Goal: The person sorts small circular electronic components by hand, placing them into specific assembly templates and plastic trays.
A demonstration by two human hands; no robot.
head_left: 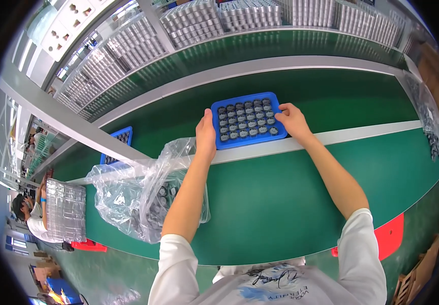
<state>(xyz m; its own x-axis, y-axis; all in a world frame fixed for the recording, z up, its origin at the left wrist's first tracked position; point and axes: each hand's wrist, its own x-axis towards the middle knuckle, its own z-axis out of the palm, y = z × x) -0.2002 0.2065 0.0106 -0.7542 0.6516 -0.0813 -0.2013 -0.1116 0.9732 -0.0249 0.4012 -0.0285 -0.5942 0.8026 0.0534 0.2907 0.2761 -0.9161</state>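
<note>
The left hand (206,136) and right hand (293,123) clamp a blue plastic tray (245,98) between them by its 2 short sides. Rows of round grey-black parts (250,124) fill most of it. It is at the pale strip (351,134) crossing the green worktable (270,203). Left of it lie a clear plastic bag (120,198) and a 2nd blue tray (130,136).

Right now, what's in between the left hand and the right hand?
In the head view, the blue tray with grey parts lies between the left hand and right hand.
</note>
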